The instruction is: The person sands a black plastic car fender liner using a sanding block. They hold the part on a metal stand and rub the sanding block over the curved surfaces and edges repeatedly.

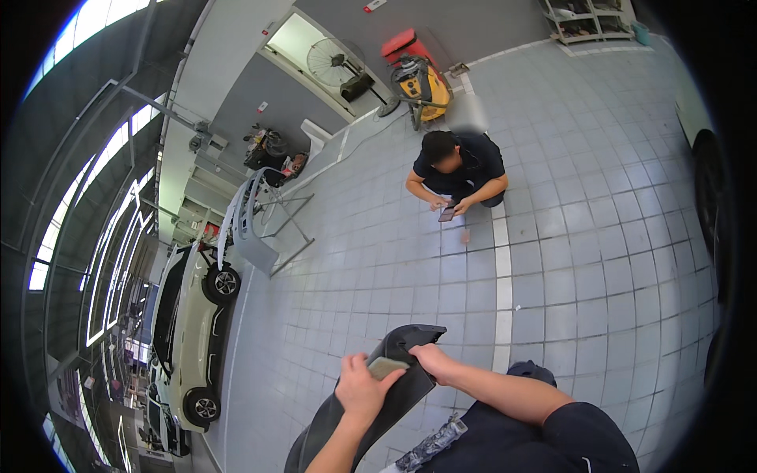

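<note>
At six o'clock, the left hand is pinching a pad on a black panel the right hand is gripping. A person is crouching at one-thirty, a car standing at eight.

I see a big floor of pale grey tiles, and a white line runs away from me across it. Far off is a grey wall. A fan stands by a doorway. A yellow vacuum is near a red box. A shelf stands over to my right. To my left are a pale car and bright windows up high.
</note>
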